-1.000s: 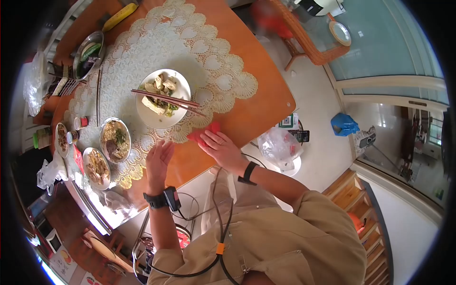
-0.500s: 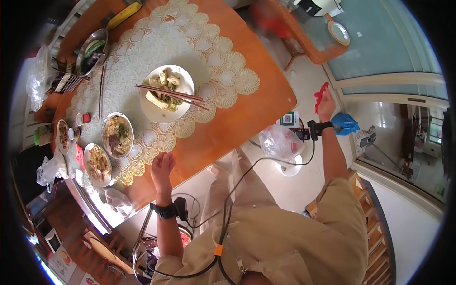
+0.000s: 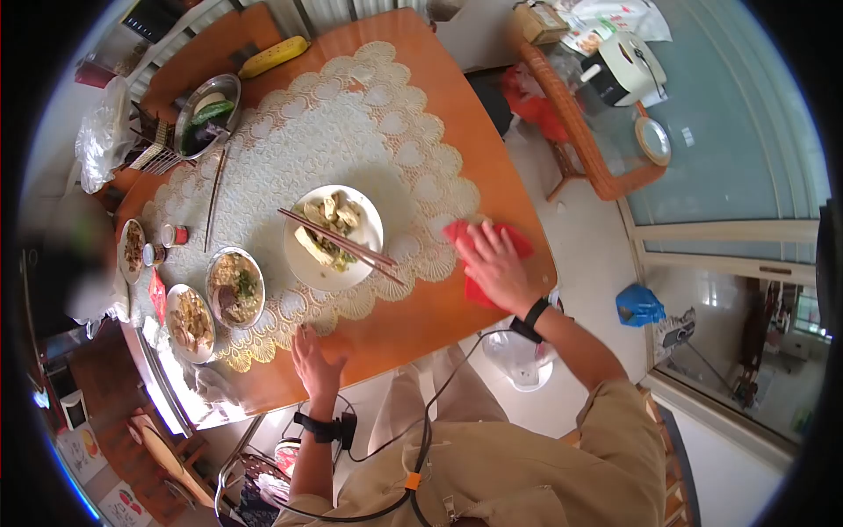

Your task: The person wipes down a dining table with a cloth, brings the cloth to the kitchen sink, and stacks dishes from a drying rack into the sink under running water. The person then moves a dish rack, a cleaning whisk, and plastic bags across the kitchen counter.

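Where lace [image 3: 334, 140] meets tabletop [image 3: 395, 325], left hand [image 3: 317, 363] open, right hand [image 3: 498, 269] spread on red cloth [image 3: 522, 242], pale floor [image 3: 584, 250] beyond.

1 long yellow banana [image 3: 274, 57] is seen near 1 round metal bowl [image 3: 182, 127]; 1 blue plastic bag [image 3: 639, 305] is seen on pale flooring [image 3: 580, 237].

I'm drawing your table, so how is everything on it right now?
Right hand, open on the red cloth
Red cloth, partly covered by that hand
Left hand, open, holding nothing
Chopsticks, lying across the white plate
White plate, food on it
Metal bowl, vegetables inside
Banana, yellow, unpeeled
Lace cover, spread out
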`<state>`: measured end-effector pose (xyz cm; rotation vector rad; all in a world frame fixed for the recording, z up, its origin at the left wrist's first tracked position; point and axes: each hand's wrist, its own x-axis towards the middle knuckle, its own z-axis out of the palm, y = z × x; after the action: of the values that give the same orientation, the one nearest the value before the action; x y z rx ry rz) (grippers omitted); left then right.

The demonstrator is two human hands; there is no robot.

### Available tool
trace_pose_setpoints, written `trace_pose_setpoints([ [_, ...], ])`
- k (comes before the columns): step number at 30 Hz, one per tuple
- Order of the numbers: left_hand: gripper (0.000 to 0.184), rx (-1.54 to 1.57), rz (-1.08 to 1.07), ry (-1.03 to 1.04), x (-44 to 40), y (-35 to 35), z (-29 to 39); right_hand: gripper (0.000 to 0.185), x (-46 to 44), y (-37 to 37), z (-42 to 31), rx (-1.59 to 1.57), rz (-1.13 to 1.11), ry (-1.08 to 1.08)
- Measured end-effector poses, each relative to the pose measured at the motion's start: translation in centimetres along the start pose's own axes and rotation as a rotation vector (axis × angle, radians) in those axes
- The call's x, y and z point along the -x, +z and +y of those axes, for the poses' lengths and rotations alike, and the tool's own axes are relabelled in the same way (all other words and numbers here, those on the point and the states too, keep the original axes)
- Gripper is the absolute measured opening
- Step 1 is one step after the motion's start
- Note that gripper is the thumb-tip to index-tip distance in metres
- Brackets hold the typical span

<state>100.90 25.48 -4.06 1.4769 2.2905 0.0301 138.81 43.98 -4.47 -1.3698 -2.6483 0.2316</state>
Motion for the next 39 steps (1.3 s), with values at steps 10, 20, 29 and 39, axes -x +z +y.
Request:
trace_pose_setpoints([
  [10, 0.120, 0.054, -0.034, -0.124, -0.4, 0.0, 3.3, 0.061, -30.9, 3.4, 16.1, 0.114, 0.188, 0.050],
  [20, 0.126, 0.048, -0.114, -0.213, -1.9, -0.2, 4.9, 0.070, -56.1, 5.3, 21.3, 0.078, 0.201, 0.249],
  [29, 0.131, 0.037, -0.177, -0.288, -2.4, -0.4, 5.8, 0.047, -59.6, 8.7, 23.4, 0.098, 0.468, 0.022],
  [39, 0.120, -0.004, -0.149, -0.191, -1.9, -0.4, 4.9, 0.035, -36.5, 3.8, 15.8, -0.082, 0.325, -0.464],
])
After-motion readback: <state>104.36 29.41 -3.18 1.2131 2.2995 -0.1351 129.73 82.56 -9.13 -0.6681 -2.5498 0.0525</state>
